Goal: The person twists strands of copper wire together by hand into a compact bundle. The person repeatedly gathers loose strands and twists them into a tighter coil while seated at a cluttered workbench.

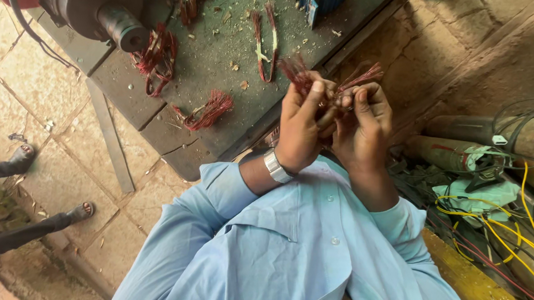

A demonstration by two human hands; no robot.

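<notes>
- Left hand (300, 128), a metal watch (276, 166) on its wrist, is closed around a wire bundle (299, 71).
- Right hand (362, 128) is closed on the same bundle; red strands (363, 75) fan out above its fingers.
- The bundle is held above the near edge of the worktop (224, 42).
- Three more red coils (207, 110) (155, 57) (265, 42) lie on the worktop.
- Yellow cables (497, 232) run at the right.

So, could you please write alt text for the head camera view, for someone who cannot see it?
Both hands, left hand and right hand, pinch a bundle of reddish copper wire over a dark metal table strewn with similar wire bundles. Yellow cables lie at right; another person's feet show at left.
</notes>
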